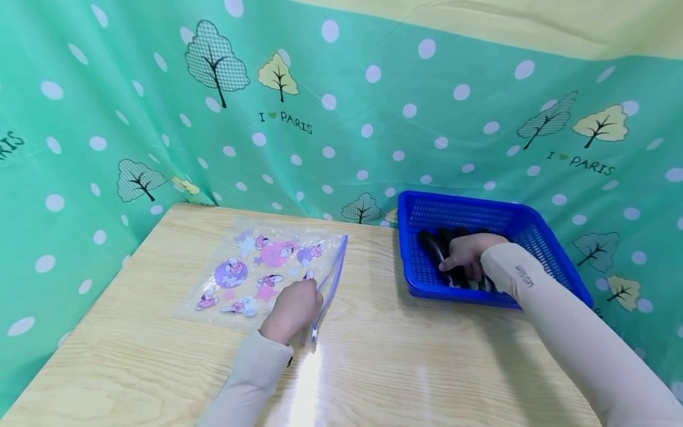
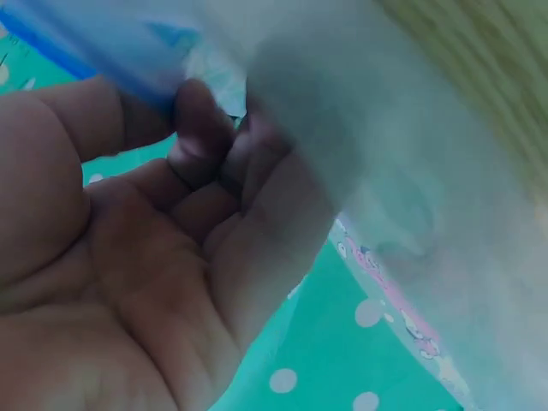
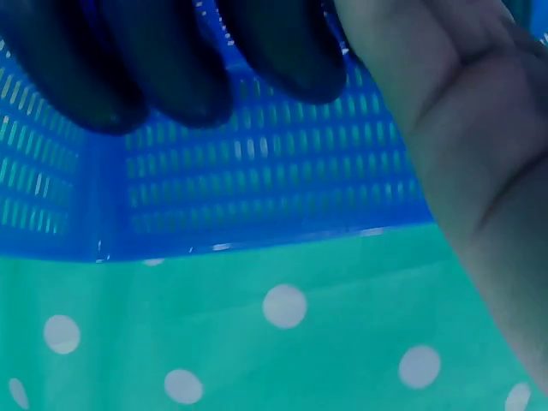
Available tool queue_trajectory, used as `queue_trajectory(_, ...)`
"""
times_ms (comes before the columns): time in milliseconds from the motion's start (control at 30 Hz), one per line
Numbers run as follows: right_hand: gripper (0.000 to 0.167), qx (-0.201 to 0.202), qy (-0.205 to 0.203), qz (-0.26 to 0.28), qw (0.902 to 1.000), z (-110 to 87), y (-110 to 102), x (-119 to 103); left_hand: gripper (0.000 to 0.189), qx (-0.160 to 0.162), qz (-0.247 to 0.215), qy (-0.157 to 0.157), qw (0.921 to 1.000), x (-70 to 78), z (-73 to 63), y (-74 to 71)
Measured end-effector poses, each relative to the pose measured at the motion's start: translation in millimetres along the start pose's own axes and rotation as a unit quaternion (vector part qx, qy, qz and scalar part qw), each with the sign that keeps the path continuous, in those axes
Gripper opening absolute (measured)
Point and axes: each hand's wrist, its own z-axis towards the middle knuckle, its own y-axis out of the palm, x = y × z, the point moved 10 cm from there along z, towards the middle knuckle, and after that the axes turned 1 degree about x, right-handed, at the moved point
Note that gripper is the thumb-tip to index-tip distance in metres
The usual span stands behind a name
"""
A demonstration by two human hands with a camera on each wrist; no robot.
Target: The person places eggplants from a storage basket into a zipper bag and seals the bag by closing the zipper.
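A clear zip bag [image 1: 251,270] printed with pink and purple cartoon figures lies flat on the table, its purple zip edge [image 1: 335,279] facing right. My left hand [image 1: 293,308] pinches the bag near that edge; in the left wrist view, the thumb and fingertips [image 2: 201,116] meet at the blurred film. Over in the blue basket [image 1: 411,284], my right hand [image 1: 472,252] grips a dark, glossy eggplant [image 1: 433,246], thumb against its side. Several more eggplants [image 3: 282,51] lie beside it, partly covered by the hand. The right fingertips are out of sight in the right wrist view.
The light wood table [image 1: 373,356] carries both bag and basket. A green polka-dot cloth [image 1: 331,148] with printed trees hangs right behind them and along the sides. The basket stands at the back right, close against the cloth.
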Motion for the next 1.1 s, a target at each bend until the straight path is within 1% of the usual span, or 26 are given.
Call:
queue_trajectory(100,0.04,-0.011,0.03,0.0,0.9995,3.3,8.2,3.3,0.023,0.039,0.027,0.025,0.9985,5.6,-0.4,-1.1)
queue_trajectory(200,0.037,-0.004,0.047,-0.015,0.9988,5.5,11.5,3.9,0.028,0.075,0.054,0.045,0.9947,10.8,-1.8,-3.4)
queue_trajectory(267,0.034,0.001,0.047,-0.028,0.9985,8.0,12.1,3.3,0.029,0.093,0.07,0.055,0.9917,13.3,-2.4,-4.7)
queue_trajectory(300,0.032,0.002,0.047,-0.026,0.9986,8.9,12.3,3.1,0.03,0.098,0.077,0.058,0.9905,14.2,-2.7,-4.9)
queue_trajectory(367,0.028,0.002,0.038,-0.013,0.9992,10.6,12.3,2.3,0.031,0.106,0.088,0.064,0.9884,15.5,-3.0,-5.4)
queue_trajectory(433,0.026,-0.002,0.028,0.013,0.9995,11.6,11.8,2.2,0.032,0.112,0.094,0.07,0.9868,16.0,-3.2,-5.7)
queue_trajectory(500,0.027,-0.009,0.016,0.043,0.9989,12.5,11.0,1.8,0.035,0.115,0.093,0.072,0.9863,15.1,-3.0,-5.9)
queue_trajectory(567,0.03,-0.008,0.01,0.063,0.9979,13.6,7.8,2.7,0.038,0.112,0.088,0.071,0.9872,13.5,-2.1,-5.5)
queue_trajectory(667,0.033,0.003,0.0,0.09,0.996,14.6,2.1,2.5,0.042,0.103,0.078,0.062,0.9897,10.1,-0.6,-4.9)
queue_trajectory(767,0.03,0.018,-0.015,0.101,0.9946,12.6,-4.2,0.1,0.043,0.097,0.076,0.057,0.9908,8.3,-0.2,-4.1)
queue_trajectory(800,0.027,0.023,-0.021,0.102,0.9943,10.7,-6.2,-1.0,0.043,0.094,0.075,0.055,0.9912,7.7,0.0,-3.4)
queue_trajectory(867,0.027,0.03,-0.028,0.098,0.9943,6.4,-9.5,-2.4,0.044,0.093,0.078,0.056,0.9911,7.0,0.1,-2.1)
queue_trajectory(967,0.023,0.054,-0.041,0.086,0.994,-0.7,-16.4,-4.0,0.045,0.086,0.076,0.052,0.992,5.5,0.7,-0.4)
queue_trajectory(1033,0.033,0.073,-0.05,0.085,0.9924,-4.8,-21.9,-4.7,0.046,0.088,0.076,0.055,0.9917,5.4,0.6,-0.3)
queue_trajectory(1067,0.035,0.088,-0.056,0.084,0.991,-6.7,-25.6,-5.4,0.045,0.089,0.075,0.057,0.9915,5.7,0.5,-0.5)
queue_trajectory(1100,0.041,0.104,-0.062,0.084,0.9891,-8.8,-29.8,-6.2,0.045,0.089,0.073,0.06,0.9916,6.1,0.3,-0.7)
